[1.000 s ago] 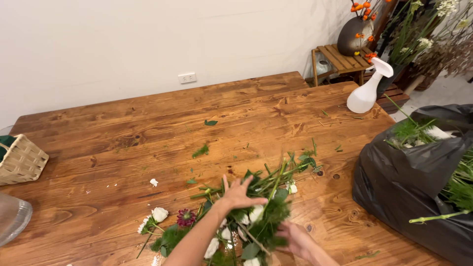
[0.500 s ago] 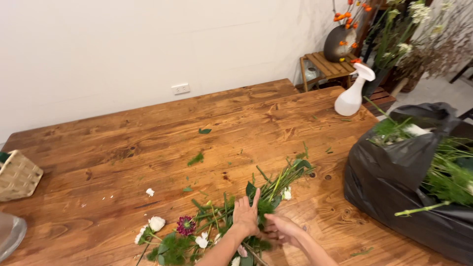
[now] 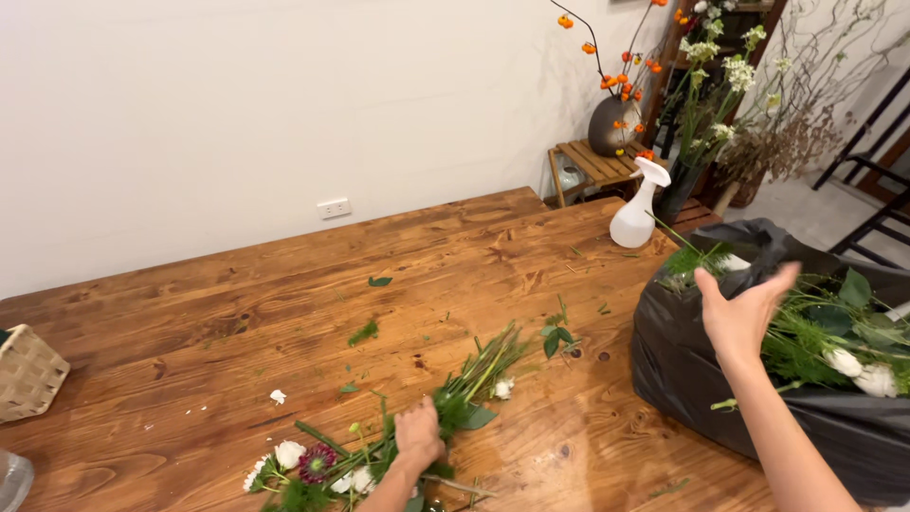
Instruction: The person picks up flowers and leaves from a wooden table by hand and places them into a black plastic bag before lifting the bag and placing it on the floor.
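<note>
A loose bundle of green stems (image 3: pixel 483 365) with white flowers (image 3: pixel 289 453) and a dark red bloom (image 3: pixel 316 463) lies on the wooden table (image 3: pixel 284 284) near its front edge. My left hand (image 3: pixel 418 431) is closed around the middle of this bundle and presses it onto the wood. My right hand (image 3: pixel 744 308) is raised with its fingers spread and holds nothing. It hovers at the rim of a black plastic bag (image 3: pixel 682 374) stuffed with green cuttings and white flowers (image 3: pixel 844 360).
A white spray bottle (image 3: pixel 637 213) stands at the table's far right corner. A wicker basket (image 3: pixel 28 374) sits at the left edge, and leaf scraps (image 3: pixel 363 332) dot the wood. Behind the table are a small wooden stool (image 3: pixel 592 166) and a dark vase (image 3: pixel 611 123) with orange berries.
My right hand has left the flower bundle and risen to the right, up to the black bag. My left hand has closed on the stems.
</note>
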